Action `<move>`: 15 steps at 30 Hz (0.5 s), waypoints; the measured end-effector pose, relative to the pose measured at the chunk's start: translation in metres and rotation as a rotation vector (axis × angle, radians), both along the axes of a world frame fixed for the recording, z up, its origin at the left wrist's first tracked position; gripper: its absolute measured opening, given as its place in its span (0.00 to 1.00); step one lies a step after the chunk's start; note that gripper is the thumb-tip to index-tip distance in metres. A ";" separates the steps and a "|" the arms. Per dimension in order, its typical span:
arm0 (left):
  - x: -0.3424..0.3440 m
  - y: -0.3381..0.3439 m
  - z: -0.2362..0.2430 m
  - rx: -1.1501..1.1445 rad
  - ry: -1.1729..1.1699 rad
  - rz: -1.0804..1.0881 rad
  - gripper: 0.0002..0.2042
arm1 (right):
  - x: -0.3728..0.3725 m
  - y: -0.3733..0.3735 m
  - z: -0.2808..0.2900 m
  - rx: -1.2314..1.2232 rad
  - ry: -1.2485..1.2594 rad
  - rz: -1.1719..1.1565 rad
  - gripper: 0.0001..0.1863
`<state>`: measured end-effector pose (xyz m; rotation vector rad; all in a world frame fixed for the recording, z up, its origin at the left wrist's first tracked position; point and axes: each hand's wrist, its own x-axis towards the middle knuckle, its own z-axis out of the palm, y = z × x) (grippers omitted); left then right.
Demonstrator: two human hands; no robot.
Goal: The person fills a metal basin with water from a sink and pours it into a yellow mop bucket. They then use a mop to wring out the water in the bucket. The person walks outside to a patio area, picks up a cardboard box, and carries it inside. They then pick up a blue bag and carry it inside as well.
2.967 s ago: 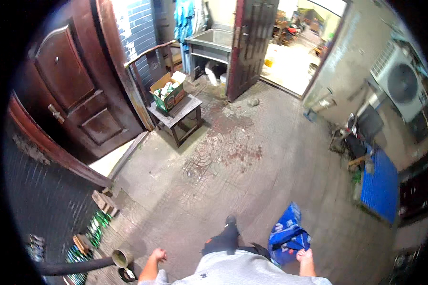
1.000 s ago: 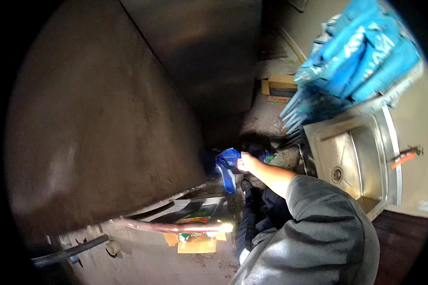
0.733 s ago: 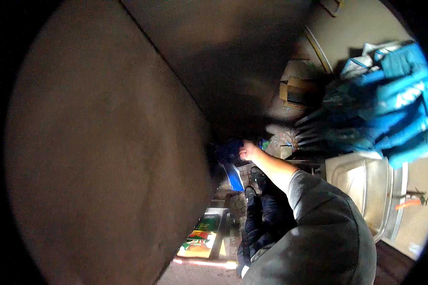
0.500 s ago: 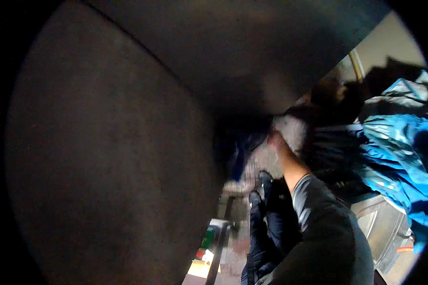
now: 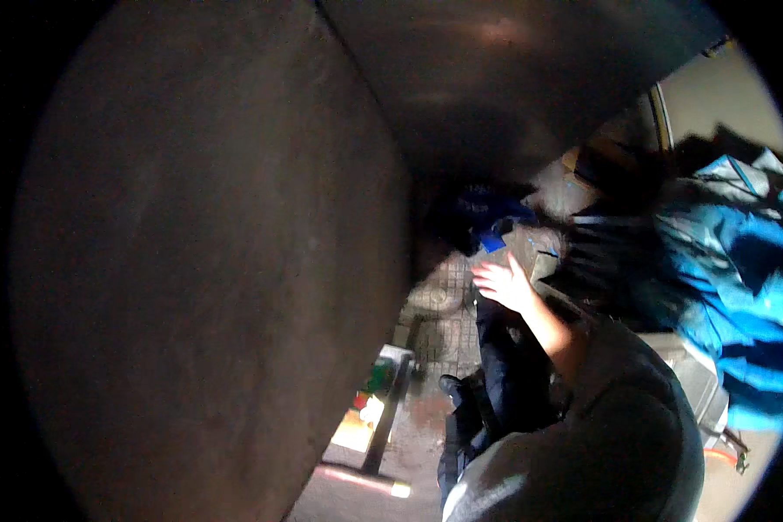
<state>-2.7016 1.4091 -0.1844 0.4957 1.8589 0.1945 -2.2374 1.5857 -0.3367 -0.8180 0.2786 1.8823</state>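
Observation:
My right hand [image 5: 505, 283] is open, its fingers spread, above the knee of a dark-trousered leg [image 5: 500, 357]. Nothing is held in it. A dark blue, limp cloth or bag [image 5: 483, 213] lies just beyond the fingers, low in the shadowed corner; its exact kind I cannot make out. Beside it is a flat greyish-brown piece [image 5: 524, 244], close to the fingertips. The grey sleeve [image 5: 609, 409] of this arm fills the lower right. My left hand is outside the picture.
Large dark panels, one at the left [image 5: 217, 261] and one above [image 5: 522, 87], meet in a corner. Tiled floor [image 5: 444, 304] shows below. Bright blue cloth [image 5: 739, 278] heaps at the right over a grey bin-like box [image 5: 700, 374]. A dark bar [image 5: 387, 418] lies lower left.
My right hand has drawn back from beside the blue cloth or bag, and its fingers are now spread. The view has shifted, and one foot has moved nearer me.

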 end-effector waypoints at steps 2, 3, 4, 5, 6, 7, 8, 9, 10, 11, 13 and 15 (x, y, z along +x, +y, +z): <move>-0.029 -0.093 0.014 -0.040 -0.006 0.155 0.14 | -0.028 0.026 0.094 0.219 0.258 -0.019 0.51; -0.041 -0.133 0.020 -0.053 -0.017 0.218 0.14 | -0.043 0.030 0.147 0.298 0.318 -0.010 0.54; -0.053 -0.167 0.023 -0.062 -0.031 0.273 0.14 | -0.054 0.026 0.193 0.360 0.334 0.009 0.54; -0.065 -0.201 0.023 -0.066 -0.043 0.328 0.14 | -0.068 0.021 0.233 0.425 0.352 0.037 0.54; -0.077 -0.235 0.020 -0.066 -0.060 0.389 0.14 | -0.082 0.011 0.269 0.492 0.375 0.067 0.55; -0.088 -0.270 0.019 -0.056 -0.078 0.454 0.14 | -0.098 -0.005 0.309 0.563 0.359 0.128 0.54; -0.105 -0.307 0.020 -0.040 -0.093 0.518 0.13 | -0.118 -0.029 0.346 0.637 0.350 0.190 0.53; -0.113 -0.346 0.016 -0.018 -0.118 0.589 0.13 | -0.141 -0.053 0.375 0.707 0.342 0.258 0.52; -0.130 -0.381 0.015 0.010 -0.142 0.654 0.13 | -0.168 -0.079 0.396 0.782 0.289 0.306 0.53; -0.139 -0.422 0.012 0.054 -0.165 0.744 0.13 | -0.205 -0.105 0.430 0.759 0.277 0.345 0.47; -0.193 -0.502 0.021 0.216 -0.177 0.858 0.13 | -0.298 -0.174 0.466 0.886 -0.238 0.591 0.34; -0.224 -0.469 0.066 0.401 -0.100 0.669 0.15 | -0.363 -0.215 0.483 1.364 -0.222 0.739 0.21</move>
